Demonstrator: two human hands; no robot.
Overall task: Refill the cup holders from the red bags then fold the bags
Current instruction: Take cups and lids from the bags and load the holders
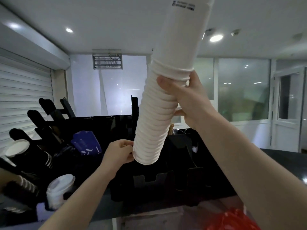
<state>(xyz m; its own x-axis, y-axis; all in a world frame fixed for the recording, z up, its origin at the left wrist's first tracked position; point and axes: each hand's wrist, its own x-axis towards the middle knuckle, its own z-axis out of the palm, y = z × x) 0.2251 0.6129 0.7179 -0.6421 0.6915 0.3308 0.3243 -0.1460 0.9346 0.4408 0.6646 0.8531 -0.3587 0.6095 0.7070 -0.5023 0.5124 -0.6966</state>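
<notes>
Glazed walls and a white spotlit ceiling close in a dim kiosk, where a dark polished counter (282,161) carries a black slotted cup-holder rack (149,181). Over the rack rises a long stack of nested white paper cups (159,113), its foot just above the rack and its top leaning right, out of the frame, with a plain bend partway up. A crumpled red plastic bag (232,219) sits low at the right, in front of the counter. The right hand (187,100) is wrapped round the stack at the bend, thumb across the rims; the left hand (118,155) pinches the lowest rim. The likeliest trouble is the stack parting at that bend, since the heavy upper length overhangs the grip. The foot could also catch the rack's edge if lowered at this slant, buckling the column.
</notes>
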